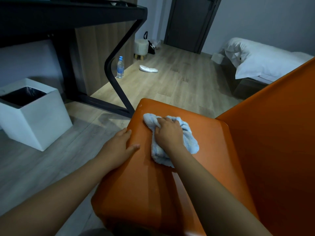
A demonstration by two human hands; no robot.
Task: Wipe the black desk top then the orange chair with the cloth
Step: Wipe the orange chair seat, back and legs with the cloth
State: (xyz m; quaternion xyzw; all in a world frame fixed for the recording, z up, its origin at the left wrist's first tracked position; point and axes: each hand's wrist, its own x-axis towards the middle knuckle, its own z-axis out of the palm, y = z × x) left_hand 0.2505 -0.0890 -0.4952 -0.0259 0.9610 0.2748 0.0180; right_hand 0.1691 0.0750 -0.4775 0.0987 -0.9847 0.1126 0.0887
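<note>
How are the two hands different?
The right hand grips the blue cloth; the left hand holds nothing. The right hand is curled; the left hand lies flat on the edge of the orange chair. Both are over the chair.

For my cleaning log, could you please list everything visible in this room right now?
orange chair: one, orange, foreground, seat and backrest showing
cloth: one, light blue, bunched on the chair seat
black desk: one, black, upper left
waste bin: one, white with black liner, floor at left
water bottles: two, clear with blue caps, floor by the desk leg
stool: one, white with wooden legs, far wall
bag: one, black, beside the stool
flat white item: one, white, on the floor, kind unclear
door: one, dark grey, far wall
bed: one, white bedding, right
left hand: one, rests on the seat's left edge
right hand: one, grips the cloth
</note>
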